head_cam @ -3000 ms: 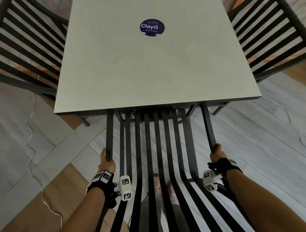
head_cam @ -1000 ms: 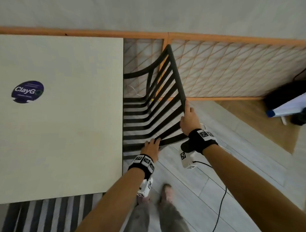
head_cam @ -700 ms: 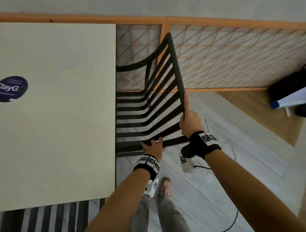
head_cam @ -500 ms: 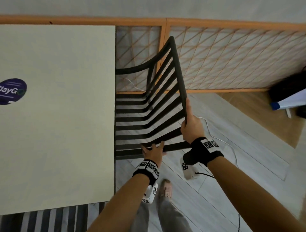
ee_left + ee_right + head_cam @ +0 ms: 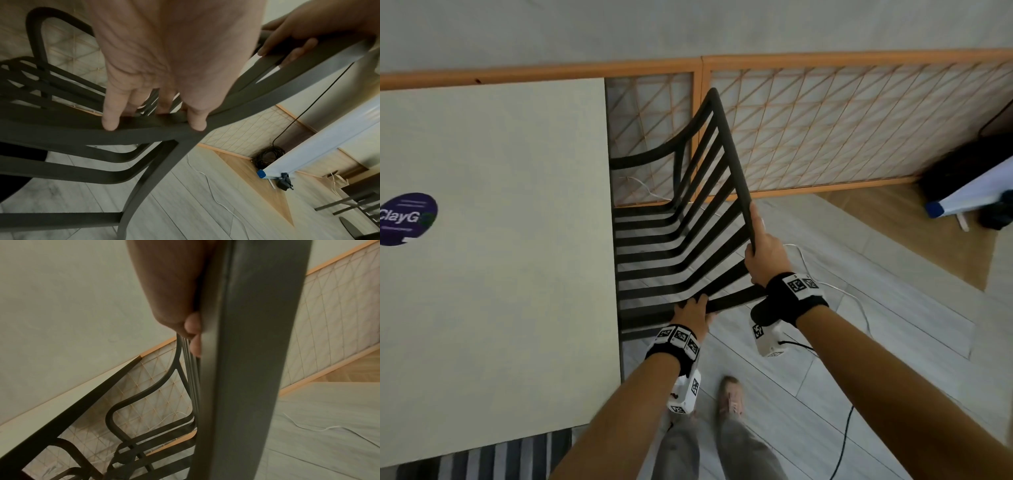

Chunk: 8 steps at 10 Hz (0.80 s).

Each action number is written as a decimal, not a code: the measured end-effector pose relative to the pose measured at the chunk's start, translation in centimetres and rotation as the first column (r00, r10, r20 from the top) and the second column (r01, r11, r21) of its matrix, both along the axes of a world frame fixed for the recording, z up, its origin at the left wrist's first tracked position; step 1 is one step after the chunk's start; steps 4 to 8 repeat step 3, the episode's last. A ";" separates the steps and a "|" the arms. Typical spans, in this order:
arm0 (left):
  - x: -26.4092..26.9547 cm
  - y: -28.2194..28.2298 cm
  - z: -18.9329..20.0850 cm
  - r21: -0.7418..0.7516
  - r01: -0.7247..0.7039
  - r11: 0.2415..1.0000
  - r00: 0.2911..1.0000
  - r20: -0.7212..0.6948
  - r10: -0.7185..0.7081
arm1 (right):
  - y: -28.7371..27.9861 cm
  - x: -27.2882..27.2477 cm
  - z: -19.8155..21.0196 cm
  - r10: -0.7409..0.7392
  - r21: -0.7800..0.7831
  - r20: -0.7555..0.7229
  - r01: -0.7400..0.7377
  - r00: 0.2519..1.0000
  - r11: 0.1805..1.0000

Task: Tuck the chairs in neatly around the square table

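Note:
A black slatted chair (image 5: pixel 678 240) stands at the right side of the pale square table (image 5: pixel 500 274), its seat partly under the tabletop and its back leaning away from the table. My right hand (image 5: pixel 763 257) grips the chair's top rail (image 5: pixel 246 353), with its fingers (image 5: pixel 192 331) curled behind the rail. My left hand (image 5: pixel 693 310) lies on the chair's near side bar (image 5: pixel 144 131), where the bar bends. Its fingers (image 5: pixel 111 120) are straight, with their tips on the bar's edge.
A wooden lattice screen (image 5: pixel 825 137) stands close behind the chair along the wall. A white cable (image 5: pixel 825 274) and a black cable (image 5: pixel 842 438) trail over the floor at the right. Another chair's slats (image 5: pixel 482 455) show at the table's near edge. My feet (image 5: pixel 729 397) are below the hands.
Three seconds ago both hands held the chair at the table's near edge; now they are on the chair at its right side. In the last second the left hand resettled on the side bar.

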<state>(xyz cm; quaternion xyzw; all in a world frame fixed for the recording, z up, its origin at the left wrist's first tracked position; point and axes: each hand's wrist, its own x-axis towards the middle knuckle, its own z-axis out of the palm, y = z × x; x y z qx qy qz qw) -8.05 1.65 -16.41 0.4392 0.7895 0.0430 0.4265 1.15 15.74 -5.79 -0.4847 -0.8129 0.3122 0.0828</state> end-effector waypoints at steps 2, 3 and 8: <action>-1.0 -2.4 1.4 0.052 0.027 0.998 0.999 -0.042 -0.025 | -0.5 1.6 3.2 -0.010 -0.011 0.130 0.012 0.991 1.000; -1.0 -4.2 2.4 0.047 0.035 0.998 0.999 -0.043 -0.033 | -0.2 3.3 7.2 -0.016 0.032 0.083 0.013 0.996 0.999; -1.0 -4.2 2.4 0.047 0.035 0.998 0.999 -0.043 -0.033 | -0.2 3.3 7.2 -0.016 0.032 0.083 0.013 0.996 0.999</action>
